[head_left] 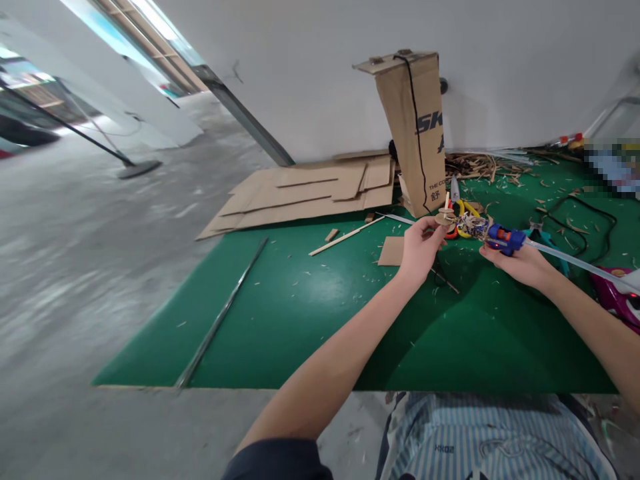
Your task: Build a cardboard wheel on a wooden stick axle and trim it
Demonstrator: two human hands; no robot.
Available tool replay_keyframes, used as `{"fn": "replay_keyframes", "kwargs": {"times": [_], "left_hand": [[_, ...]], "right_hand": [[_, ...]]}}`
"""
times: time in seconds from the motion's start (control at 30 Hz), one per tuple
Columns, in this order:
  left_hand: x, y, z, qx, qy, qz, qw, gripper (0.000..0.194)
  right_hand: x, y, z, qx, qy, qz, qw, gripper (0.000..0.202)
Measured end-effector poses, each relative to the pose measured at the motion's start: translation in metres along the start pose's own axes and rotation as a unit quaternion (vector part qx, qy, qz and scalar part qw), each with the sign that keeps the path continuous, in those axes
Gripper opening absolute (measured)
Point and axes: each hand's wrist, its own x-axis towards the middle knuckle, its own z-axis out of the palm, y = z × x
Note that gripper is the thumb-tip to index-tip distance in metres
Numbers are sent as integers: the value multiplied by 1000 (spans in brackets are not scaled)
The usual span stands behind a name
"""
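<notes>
My left hand point(421, 247) is closed, pinching a small round cardboard disc point(444, 219) with a short pale wooden stick point(447, 201) standing up from it. My right hand point(523, 263) grips a blue hot glue gun point(506, 239), its front end pointing left at the disc. A long translucent glue stick point(575, 257) runs out of the gun's back toward the right. Between the hands is a tangle of shavings or strings point(477, 225) that I cannot make out fully. Just behind them lie scissors with yellow and red handles point(465, 208).
A tall cardboard box point(415, 133) with a black cord stands behind my left hand. Flat cardboard sheets point(300, 193) lie at the table's back left. Teal-handled pliers point(545, 238), a black cable point(607, 217) and a magenta device point(613, 293) are at right. Scraps dot the green table point(310, 320).
</notes>
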Motion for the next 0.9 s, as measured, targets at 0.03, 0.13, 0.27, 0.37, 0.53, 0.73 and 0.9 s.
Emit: {"fn": "replay_keyframes", "kwargs": {"times": [0.03, 0.13, 0.27, 0.37, 0.53, 0.73, 0.9], "left_hand": [[0, -1, 0, 1, -1, 0, 1000, 14], [1, -2, -1, 3, -2, 2, 1000, 13], [0, -4, -1, 9, -5, 8, 1000, 12], [0, -4, -1, 12, -9, 14, 1000, 12], [-1, -2, -1, 19, -15, 15, 1000, 13], [-2, 0, -1, 14, -23, 16, 999, 16], [-2, -1, -1, 18, -30, 15, 999, 20]], "right_hand": [[0, 2, 0, 0, -2, -1, 1000, 19], [1, 6, -2, -14, -5, -12, 1000, 20], [0, 5, -3, -43, -7, -18, 999, 24], [-1, 1, -3, -42, -3, -12, 999, 22], [0, 2, -3, -65, -1, -26, 998, 28], [-1, 0, -3, -66, -3, -24, 997, 25], [-4, -6, -2, -59, -7, -25, 998, 21]]}}
